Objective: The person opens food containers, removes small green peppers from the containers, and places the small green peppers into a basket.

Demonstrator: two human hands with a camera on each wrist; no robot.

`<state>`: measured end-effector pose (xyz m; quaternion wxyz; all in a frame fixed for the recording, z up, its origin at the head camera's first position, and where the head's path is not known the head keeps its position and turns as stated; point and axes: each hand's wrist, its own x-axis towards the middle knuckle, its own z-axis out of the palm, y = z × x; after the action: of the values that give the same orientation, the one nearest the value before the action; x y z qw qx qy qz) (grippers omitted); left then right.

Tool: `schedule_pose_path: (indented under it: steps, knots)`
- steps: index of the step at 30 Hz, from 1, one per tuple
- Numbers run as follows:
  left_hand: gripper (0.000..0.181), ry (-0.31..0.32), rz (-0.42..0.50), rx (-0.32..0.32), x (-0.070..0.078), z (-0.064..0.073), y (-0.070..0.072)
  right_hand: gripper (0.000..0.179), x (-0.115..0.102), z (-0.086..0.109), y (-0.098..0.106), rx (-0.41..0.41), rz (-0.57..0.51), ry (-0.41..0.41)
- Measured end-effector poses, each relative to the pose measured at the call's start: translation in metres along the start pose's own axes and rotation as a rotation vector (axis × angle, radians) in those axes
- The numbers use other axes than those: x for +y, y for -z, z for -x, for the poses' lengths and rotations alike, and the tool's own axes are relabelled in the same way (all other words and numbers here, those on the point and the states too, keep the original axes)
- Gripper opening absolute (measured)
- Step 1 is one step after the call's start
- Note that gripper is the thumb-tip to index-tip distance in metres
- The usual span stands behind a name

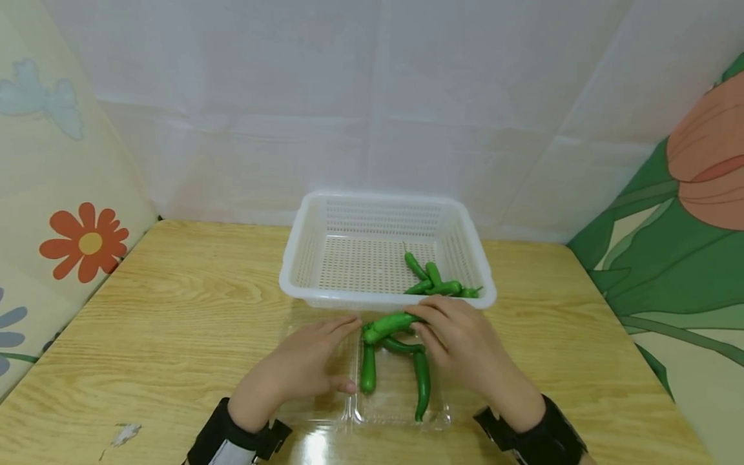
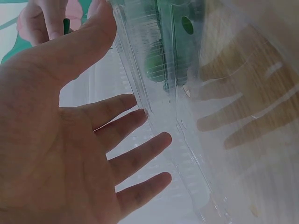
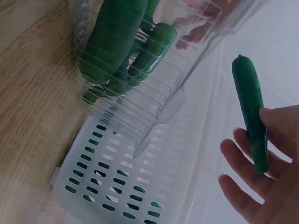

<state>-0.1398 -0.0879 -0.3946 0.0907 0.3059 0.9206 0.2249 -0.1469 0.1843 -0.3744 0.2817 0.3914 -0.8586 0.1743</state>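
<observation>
My right hand (image 1: 465, 342) pinches a green chili pepper (image 3: 248, 93) between thumb and fingers, over a clear plastic clamshell box (image 1: 392, 416). Inside that box lie several more green peppers (image 1: 423, 384), one of them along its left wall. My left hand (image 1: 302, 361) is at the box's hinge side, above the unfolded lid. Its fingers are spread and fairly straight in the left wrist view, with the fingertips (image 2: 161, 140) near the clear plastic rim; whether they touch it I cannot tell. No pepper is in the left hand.
Just behind the box stands a white perforated plastic basket (image 1: 299, 271), with several green peppers (image 1: 444, 287) in its right front corner. The wooden table (image 1: 192, 310) meets a white sheet at the back. Flower-patterned panels (image 1: 87, 242) flank both sides.
</observation>
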Motion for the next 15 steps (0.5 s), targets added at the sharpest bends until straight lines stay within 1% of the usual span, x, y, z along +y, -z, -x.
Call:
schedule_pose_path:
  steps: [5,10,15]
  knots:
    - [0.096,0.002,0.000,-0.006,-0.0001,-0.0003,0.0001,0.049,0.0018,-0.0003,-0.0003,0.058,0.029,-0.032]
    - [0.096,0.006,0.003,-0.010,-0.0002,-0.0002,0.0000,0.048,0.0053,-0.0003,-0.0009,0.100,0.033,-0.054]
    - [0.096,0.005,0.004,-0.008,-0.0001,0.0001,-0.0002,0.048,0.0072,0.0001,0.0008,0.126,0.056,-0.094]
